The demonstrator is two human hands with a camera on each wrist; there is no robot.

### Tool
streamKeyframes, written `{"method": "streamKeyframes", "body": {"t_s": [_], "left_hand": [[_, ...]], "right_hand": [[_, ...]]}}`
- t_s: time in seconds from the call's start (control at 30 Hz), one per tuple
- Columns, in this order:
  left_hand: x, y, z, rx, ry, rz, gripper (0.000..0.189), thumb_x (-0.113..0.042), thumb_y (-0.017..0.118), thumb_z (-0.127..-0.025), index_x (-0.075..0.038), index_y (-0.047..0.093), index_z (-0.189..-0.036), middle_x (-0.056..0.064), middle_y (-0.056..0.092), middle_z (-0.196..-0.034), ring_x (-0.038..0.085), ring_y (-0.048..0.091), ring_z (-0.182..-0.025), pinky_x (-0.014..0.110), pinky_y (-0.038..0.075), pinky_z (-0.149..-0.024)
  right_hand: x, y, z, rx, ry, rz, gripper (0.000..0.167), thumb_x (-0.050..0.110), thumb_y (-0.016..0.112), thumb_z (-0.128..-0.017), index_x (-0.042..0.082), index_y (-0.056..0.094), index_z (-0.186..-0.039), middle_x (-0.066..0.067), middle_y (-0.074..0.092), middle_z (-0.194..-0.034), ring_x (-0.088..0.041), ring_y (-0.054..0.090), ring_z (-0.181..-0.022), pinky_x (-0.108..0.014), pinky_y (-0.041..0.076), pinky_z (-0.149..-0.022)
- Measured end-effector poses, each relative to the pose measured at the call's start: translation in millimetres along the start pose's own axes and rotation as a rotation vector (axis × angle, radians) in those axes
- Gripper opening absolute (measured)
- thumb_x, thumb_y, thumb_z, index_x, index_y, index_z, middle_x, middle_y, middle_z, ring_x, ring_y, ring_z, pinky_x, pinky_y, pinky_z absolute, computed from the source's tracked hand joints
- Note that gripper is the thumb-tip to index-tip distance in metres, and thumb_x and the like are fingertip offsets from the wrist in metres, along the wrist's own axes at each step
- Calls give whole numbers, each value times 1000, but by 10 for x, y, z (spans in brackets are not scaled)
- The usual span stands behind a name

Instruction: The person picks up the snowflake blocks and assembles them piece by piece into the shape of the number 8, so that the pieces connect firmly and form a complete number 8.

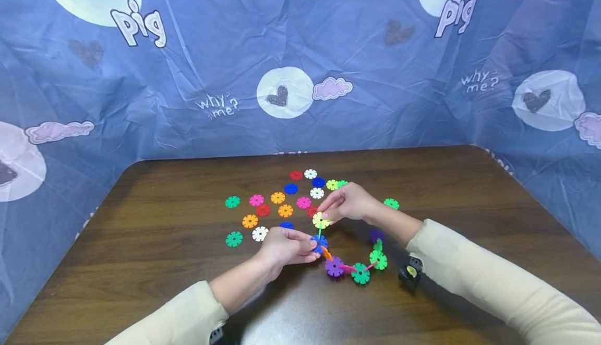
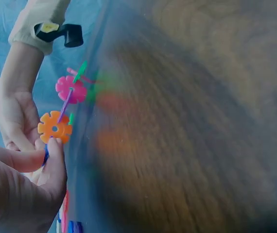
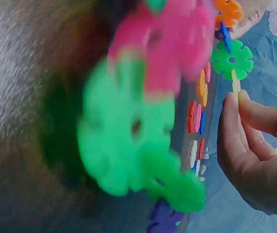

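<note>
A chain of notched plastic flower discs hangs between the hands and curves to the right. My left hand (image 1: 285, 247) pinches a blue disc (image 1: 321, 242) near the chain's end, with an orange disc (image 2: 55, 127) joined just past it. With thumb and fingers, my right hand (image 1: 351, 203) pinches a yellow disc (image 1: 320, 220), which is the end piece. Between yellow and blue sits a green disc (image 3: 232, 59); the yellow one meets its edge in the right wrist view. Farther along the chain are a purple disc (image 1: 334, 266), a teal disc (image 1: 360, 273) and a light green disc (image 1: 377, 260).
Loose discs in several colours lie flat beyond the hands, among them an orange disc (image 1: 278, 197), a white disc (image 1: 260, 234) and a teal disc (image 1: 233, 239). A green disc (image 1: 391, 204) lies right of them. The brown wooden table (image 1: 155, 261) backs onto a blue printed cloth (image 1: 197, 63).
</note>
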State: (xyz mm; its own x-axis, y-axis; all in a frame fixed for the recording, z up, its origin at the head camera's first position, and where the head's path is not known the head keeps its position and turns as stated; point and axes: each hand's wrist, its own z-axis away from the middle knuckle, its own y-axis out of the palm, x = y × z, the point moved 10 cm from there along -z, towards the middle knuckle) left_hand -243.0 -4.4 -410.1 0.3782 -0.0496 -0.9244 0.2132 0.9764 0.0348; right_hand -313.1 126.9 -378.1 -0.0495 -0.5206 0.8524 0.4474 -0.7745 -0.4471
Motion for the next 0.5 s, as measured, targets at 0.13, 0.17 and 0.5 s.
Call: {"method": "streamKeyframes", "body": {"t_s": [0.13,0.17,0.5], "left_hand": [[-16,-34,17,1,27,-61,18,3,63,-88,16,66,-100,18,73,-76,10,67,-60,30,61,-68],[-29,-57,12,-12,36,-84,18,2,63,-88,15,66,-99,16,73,-75,10,67,-60,30,61,-67],[-230,-106,-147,-94,111,-199,18,-5,68,-86,8,70,-99,23,73,-92,20,73,-75,32,61,-72]], "right_hand": [[-24,50,-1,49,22,-80,22,2,72,-83,-9,70,-103,-13,76,-90,-12,71,-75,-38,59,-83],[-37,61,2,58,30,-105,23,1,71,-83,-10,69,-104,-13,76,-90,-12,71,-75,-38,59,-83],[-79,133,10,93,53,-160,25,1,69,-85,-11,67,-107,-8,76,-89,-9,67,-70,-34,61,-76]]}}
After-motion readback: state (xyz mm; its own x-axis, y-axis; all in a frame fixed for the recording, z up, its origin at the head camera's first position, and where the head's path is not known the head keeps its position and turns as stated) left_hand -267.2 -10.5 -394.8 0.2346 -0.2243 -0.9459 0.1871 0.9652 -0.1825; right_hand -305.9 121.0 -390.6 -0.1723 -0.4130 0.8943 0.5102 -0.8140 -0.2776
